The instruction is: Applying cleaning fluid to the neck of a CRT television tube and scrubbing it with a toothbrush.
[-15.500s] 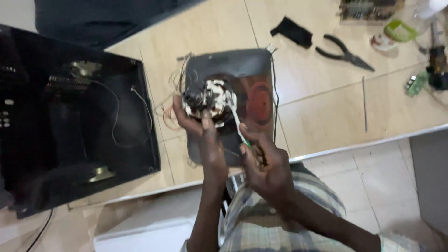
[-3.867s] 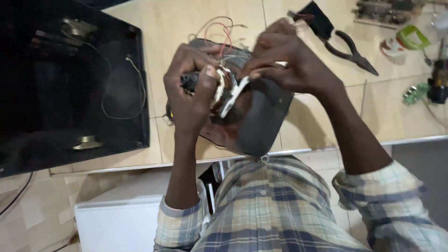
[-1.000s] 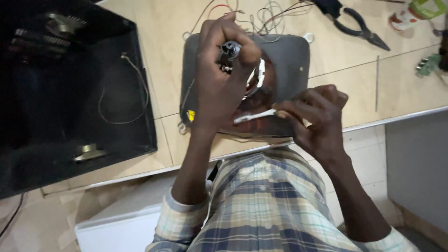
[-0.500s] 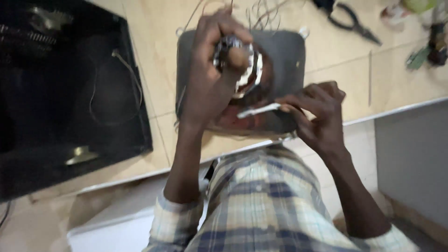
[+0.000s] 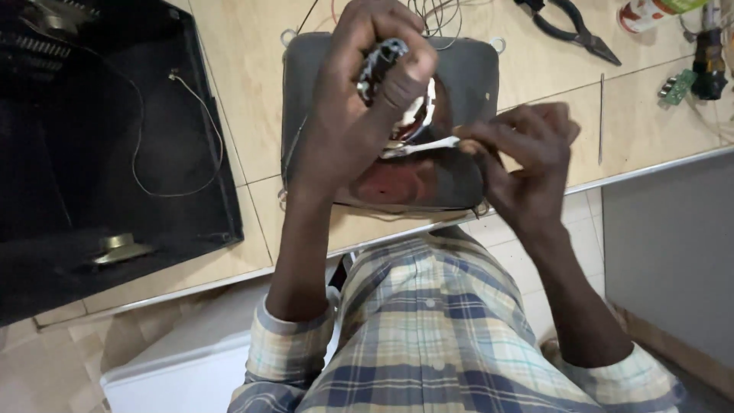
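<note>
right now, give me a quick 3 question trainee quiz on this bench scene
1. True or false: the left hand is wrapped around the coil assembly above the grey tube.
2. What does the right hand pinch? A) the pliers B) a thin white strip C) a screwdriver
3. Where do the pliers lie?

Key
1. True.
2. B, the white strip, whose tip reaches the assembly.
3. Untouched on the tiled surface, beyond the tube on the right-hand side.
</note>
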